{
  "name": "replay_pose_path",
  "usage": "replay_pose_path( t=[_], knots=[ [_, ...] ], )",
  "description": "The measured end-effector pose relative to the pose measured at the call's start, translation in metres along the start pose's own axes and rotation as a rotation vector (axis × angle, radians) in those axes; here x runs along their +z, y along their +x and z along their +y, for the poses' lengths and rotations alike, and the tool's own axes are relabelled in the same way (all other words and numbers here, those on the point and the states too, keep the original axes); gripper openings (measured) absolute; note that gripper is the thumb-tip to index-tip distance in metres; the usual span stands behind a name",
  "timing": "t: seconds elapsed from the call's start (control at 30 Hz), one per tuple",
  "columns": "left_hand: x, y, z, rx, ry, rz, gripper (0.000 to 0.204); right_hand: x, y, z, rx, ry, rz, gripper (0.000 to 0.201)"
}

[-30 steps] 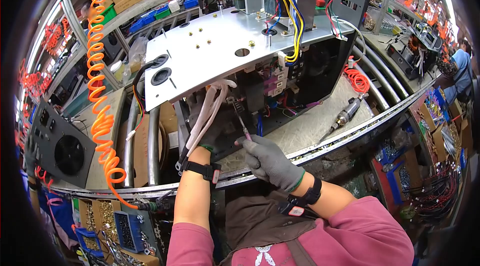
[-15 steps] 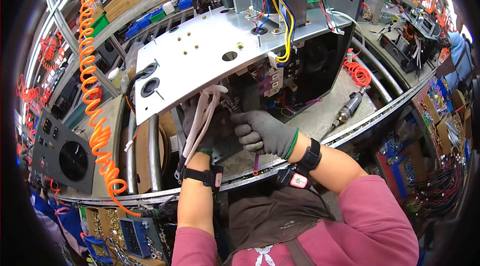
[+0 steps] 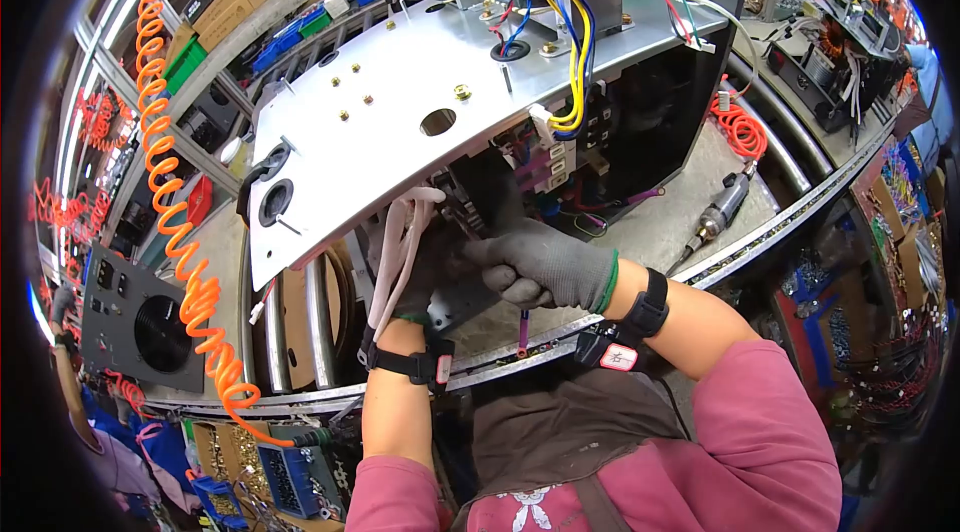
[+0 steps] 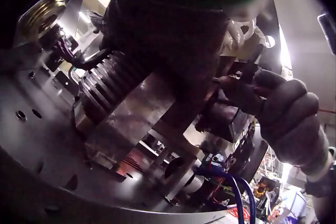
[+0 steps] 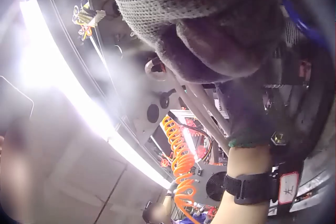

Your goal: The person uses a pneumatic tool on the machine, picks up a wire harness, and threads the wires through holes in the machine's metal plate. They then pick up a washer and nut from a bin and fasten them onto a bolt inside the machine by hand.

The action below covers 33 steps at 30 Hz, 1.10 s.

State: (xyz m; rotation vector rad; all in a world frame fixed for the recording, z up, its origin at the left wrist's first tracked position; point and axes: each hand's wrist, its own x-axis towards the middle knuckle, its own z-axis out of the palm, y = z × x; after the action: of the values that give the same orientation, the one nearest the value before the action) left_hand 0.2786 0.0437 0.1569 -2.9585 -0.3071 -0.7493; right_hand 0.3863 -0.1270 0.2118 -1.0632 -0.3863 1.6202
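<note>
A large electrical cabinet with a bright metal plate (image 3: pixel 350 142) on top stands open at its near side. My gloved right hand (image 3: pixel 550 267) is at this opening, fingers curled around a slim grey metal piece (image 3: pixel 462 214) pointing inward; its kind cannot be told. Below that hand a purple sleeve (image 3: pixel 523 332) with a ring end hangs down. My left hand (image 4: pixel 168 40) reaches under the plate beside pale sleeved cables (image 3: pixel 395 252); its fingers are hidden. In the left wrist view a ribbed metal block (image 4: pixel 113 79) and blue cables (image 4: pixel 236 187) lie near it.
A power driver (image 3: pixel 722 207) on a red coiled hose lies to the right. An orange coiled hose (image 3: pixel 170 202) hangs at the left, by a fan panel (image 3: pixel 140 322). Yellow and blue wires (image 3: pixel 570 42) drape over the plate. Steel rollers (image 3: pixel 320 322) run underneath.
My right hand has moved up and inward along the slim grey piece, closer under the plate. The purple sleeve now shows below it. The head view has shifted; the left arm stays in place.
</note>
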Motion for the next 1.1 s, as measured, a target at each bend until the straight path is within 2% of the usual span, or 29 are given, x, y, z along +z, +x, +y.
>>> replay_pose_path(
  t=[0.03, 0.07, 0.13, 0.17, 0.23, 0.27, 0.3, 0.33, 0.4, 0.43, 0.47, 0.5, 0.6, 0.7, 0.9, 1.0, 1.1],
  knots=[
    [0.001, -0.001, 0.001, -0.061, -0.241, 0.038, 0.026, -0.001, -0.001, 0.001, -0.011, -0.043, 0.002, 0.017],
    [0.001, 0.000, 0.003, -0.059, -0.242, 0.039, 0.026, -0.003, -0.001, 0.000, -0.013, -0.043, 0.003, 0.017],
    [-0.003, 0.001, 0.006, 0.020, 0.341, 0.077, 0.026, -0.007, -0.001, -0.001, -0.035, -0.071, -0.037, 0.016],
    [0.001, -0.002, 0.003, 0.020, 0.342, 0.083, 0.026, -0.009, -0.003, -0.001, -0.040, -0.076, -0.036, 0.016],
    [0.025, -0.011, -0.015, -0.169, -0.422, 0.062, 0.025, -0.009, -0.005, -0.006, -0.046, -0.116, -0.060, 0.013],
    [0.051, -0.017, -0.031, -0.281, -0.887, 0.270, 0.049, -0.005, -0.004, -0.010, -0.061, -0.133, -0.067, 0.013],
    [0.025, -0.008, -0.013, -0.157, -0.537, 0.301, 0.029, -0.001, -0.004, -0.009, -0.038, -0.094, -0.036, 0.012],
    [0.000, 0.004, 0.007, -0.036, -0.193, 0.316, 0.018, 0.001, -0.005, -0.005, -0.011, -0.048, 0.001, 0.011],
    [-0.005, 0.012, 0.004, -0.324, -1.067, 0.094, 0.017, 0.001, -0.002, 0.007, 0.031, 0.025, 0.009, 0.011],
    [-0.005, 0.004, 0.012, -0.235, -0.708, 0.207, 0.021, 0.002, -0.005, 0.013, -0.010, 0.093, -0.036, 0.012],
    [0.008, -0.008, 0.004, -0.209, -0.616, 0.131, 0.028, 0.004, -0.007, 0.018, -0.059, 0.164, -0.087, 0.013],
    [0.011, -0.012, 0.004, -0.210, -0.620, 0.131, 0.028, 0.008, -0.021, 0.023, -0.055, 0.125, -0.033, 0.024],
    [0.019, -0.011, -0.009, -0.223, -0.622, 0.113, 0.031, 0.014, -0.052, 0.051, -0.089, 0.059, 0.072, 0.026],
    [0.025, -0.013, -0.016, -0.220, -0.608, 0.105, 0.035, 0.020, -0.048, 0.067, -0.148, 0.035, 0.077, 0.030],
    [0.039, -0.009, -0.030, -0.225, -0.553, 0.079, 0.043, 0.032, -0.025, 0.068, -0.236, 0.009, 0.121, 0.030],
    [0.048, -0.017, -0.038, -0.226, -0.542, 0.055, 0.047, 0.045, -0.022, 0.073, -0.229, 0.090, 0.173, 0.025],
    [0.063, -0.014, -0.049, -0.216, -0.543, 0.022, 0.052, 0.064, -0.014, 0.078, -0.288, 0.383, 0.096, 0.015]
  ],
)
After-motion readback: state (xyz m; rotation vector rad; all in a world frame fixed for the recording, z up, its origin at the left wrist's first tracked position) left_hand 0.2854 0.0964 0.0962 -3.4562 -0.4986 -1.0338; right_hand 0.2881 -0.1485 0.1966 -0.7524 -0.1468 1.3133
